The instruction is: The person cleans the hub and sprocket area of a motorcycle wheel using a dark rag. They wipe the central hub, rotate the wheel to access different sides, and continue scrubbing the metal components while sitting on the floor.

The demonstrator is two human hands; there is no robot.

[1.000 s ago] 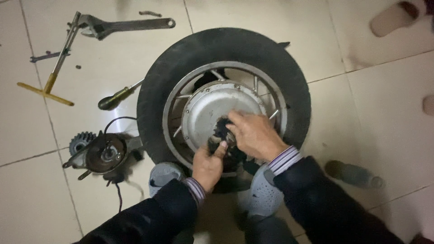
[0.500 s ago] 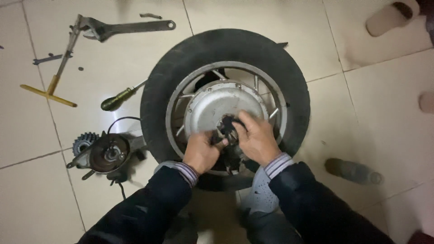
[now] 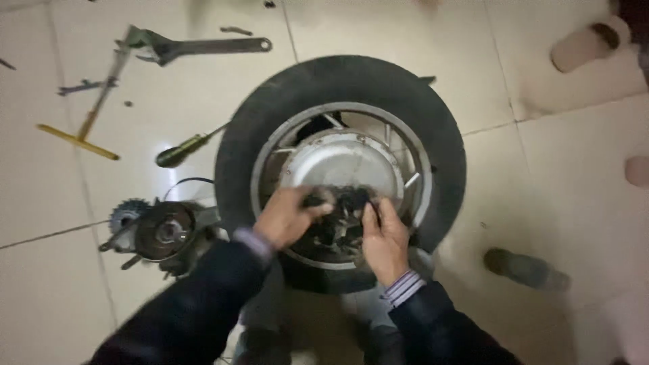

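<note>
A small wheel with a black tyre (image 3: 351, 78) lies flat on the tiled floor, its silver hub plate (image 3: 341, 162) facing up. Both my hands are at the near side of the hub, on a dark, greasy part (image 3: 341, 216) seated there. My left hand (image 3: 287, 216) grips that part from the left with curled fingers. From the right, my right hand (image 3: 384, 240) has its fingers pressed against it. The picture is blurred, so the part's exact shape is unclear.
On the floor to the left lie a dark round assembly with a sprocket (image 3: 159, 233), a screwdriver (image 3: 186, 149), a large adjustable wrench (image 3: 196, 46) and a yellow-handled T tool (image 3: 84, 132). A dark bottle (image 3: 524, 268) lies at the right. A slipper (image 3: 585, 44) shows top right.
The view has swung, so the wheel sits more centred. Both hands have slid down to the near edge of the hub, and the left hand now reaches in from further left.
</note>
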